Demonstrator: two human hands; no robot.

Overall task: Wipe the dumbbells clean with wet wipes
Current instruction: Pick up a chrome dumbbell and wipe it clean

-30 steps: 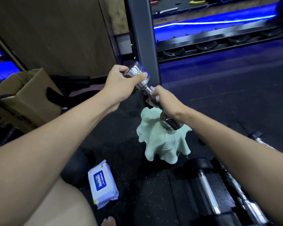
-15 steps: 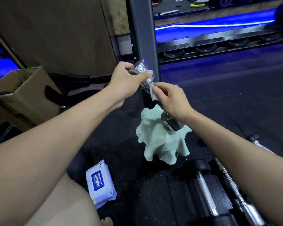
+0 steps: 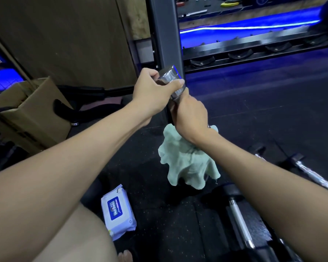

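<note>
One small chrome dumbbell [image 3: 171,80] is held at frame centre: the left hand [image 3: 151,91] has its fingers clamped on the upper head, the right hand [image 3: 190,118] has its fingers wrapped round the handle, higher than a second ago. One pale green cloth [image 3: 186,163] hangs below; one white wet-wipe pack [image 3: 117,210] lies on the black floor [image 3: 254,110] at lower left, and one black-headed dumbbell [image 3: 239,218] at lower right.

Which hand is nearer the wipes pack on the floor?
Left, judging by the image. The left hand grips the dumbbell's top end, above the wipes pack; the right hand grips the handle further right.
</note>
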